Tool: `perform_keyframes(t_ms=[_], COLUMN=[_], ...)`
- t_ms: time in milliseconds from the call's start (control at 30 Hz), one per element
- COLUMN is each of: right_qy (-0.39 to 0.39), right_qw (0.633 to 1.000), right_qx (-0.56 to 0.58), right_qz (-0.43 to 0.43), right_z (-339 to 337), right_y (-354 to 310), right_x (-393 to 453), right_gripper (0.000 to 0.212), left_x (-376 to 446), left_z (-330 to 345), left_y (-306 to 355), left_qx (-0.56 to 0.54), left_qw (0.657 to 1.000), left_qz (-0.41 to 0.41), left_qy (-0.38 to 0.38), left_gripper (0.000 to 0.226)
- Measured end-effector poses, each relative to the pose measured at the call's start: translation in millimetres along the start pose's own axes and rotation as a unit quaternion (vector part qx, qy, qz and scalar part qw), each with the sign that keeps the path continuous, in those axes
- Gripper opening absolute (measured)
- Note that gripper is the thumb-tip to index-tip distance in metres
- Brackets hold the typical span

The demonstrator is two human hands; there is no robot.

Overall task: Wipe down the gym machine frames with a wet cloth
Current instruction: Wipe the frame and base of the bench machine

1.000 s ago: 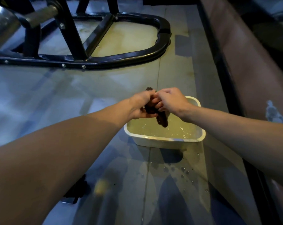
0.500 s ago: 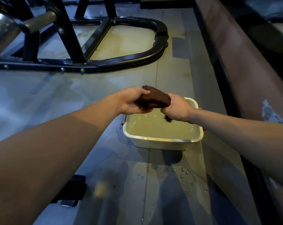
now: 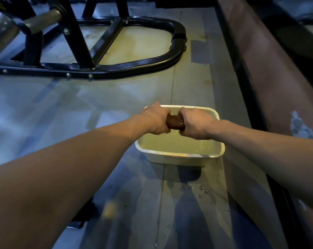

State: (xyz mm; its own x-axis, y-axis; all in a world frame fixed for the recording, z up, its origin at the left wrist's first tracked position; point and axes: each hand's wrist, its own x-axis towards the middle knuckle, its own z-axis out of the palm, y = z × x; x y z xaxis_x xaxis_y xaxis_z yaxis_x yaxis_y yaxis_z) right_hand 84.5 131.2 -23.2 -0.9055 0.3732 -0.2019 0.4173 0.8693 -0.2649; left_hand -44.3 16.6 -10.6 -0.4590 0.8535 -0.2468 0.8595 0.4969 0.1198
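Holding the cloth (image 3: 175, 121) tight, I have one end in each hand. It is a dark brown roll, bunched up thick, and only the middle part shows between my fists. My left hand (image 3: 155, 121) has its fingers curled all the way round the left end. My right hand (image 3: 197, 124) has its fingers curled round the right end. My two hands are very close, with just that bit of cloth showing between them.

The cloth is up in the air, right above the tub (image 3: 180, 156). It sits over the far half of the tub and does not touch the water (image 3: 177, 143). The tub is a pale box with round corners, and the water in it looks yellow-green with little ripples and shiny spots. I cannot tell if drops are falling from the cloth.

The tub sits on the gray floor (image 3: 80, 108). On the floor just on the near side of the tub there are small water drops (image 3: 204, 192). Far past the tub, and to the left of it, is the black machine frame (image 3: 134, 66). It has a bent round bar low on the floor, with bolts along it and slanted bars going up. To the right of the tub runs a long brown wall edge (image 3: 270, 87). To the near left of the tub, under my left arm, is a small dark thing (image 3: 80, 221) on the floor, and I cannot tell what it is.
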Motion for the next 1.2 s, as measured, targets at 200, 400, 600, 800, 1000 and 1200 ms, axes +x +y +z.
perform_keyframes(t_ms=[200, 400, 600, 800, 1000, 1200], right_qy=[-0.033, -0.02, 0.061, 0.15, 0.102, -0.024], right_qw=[0.999, 0.995, 0.997, 0.978, 0.985, 0.993], right_qx=[0.017, 0.087, 0.055, -0.115, 0.119, 0.112], right_qz=[0.029, 0.052, 0.009, -0.085, -0.074, 0.007], right_z=[-5, -8, 4, 10, 18, 18], right_y=[2, 5, 6, 9, 2, 3], right_x=[-5, -7, -3, -10, -10, -4], right_gripper=[0.014, 0.017, 0.06, 0.09, 0.051, 0.026], left_x=[-2, -2, 0, -2, -7, -9], left_z=[7, 7, 3, 3, -12, 1], left_y=[4, 7, 5, -5, -7, 1], left_qx=[0.031, 0.016, -0.034, -0.33, -0.425, 0.04], left_qw=[0.996, 0.989, 0.999, 0.934, 0.868, 0.996], left_qz=[0.078, 0.136, 0.039, -0.055, -0.052, 0.07], left_qy=[0.02, 0.058, 0.014, -0.125, -0.251, -0.043], left_gripper=[0.026, 0.033, 0.014, 0.026, 0.024, 0.042])
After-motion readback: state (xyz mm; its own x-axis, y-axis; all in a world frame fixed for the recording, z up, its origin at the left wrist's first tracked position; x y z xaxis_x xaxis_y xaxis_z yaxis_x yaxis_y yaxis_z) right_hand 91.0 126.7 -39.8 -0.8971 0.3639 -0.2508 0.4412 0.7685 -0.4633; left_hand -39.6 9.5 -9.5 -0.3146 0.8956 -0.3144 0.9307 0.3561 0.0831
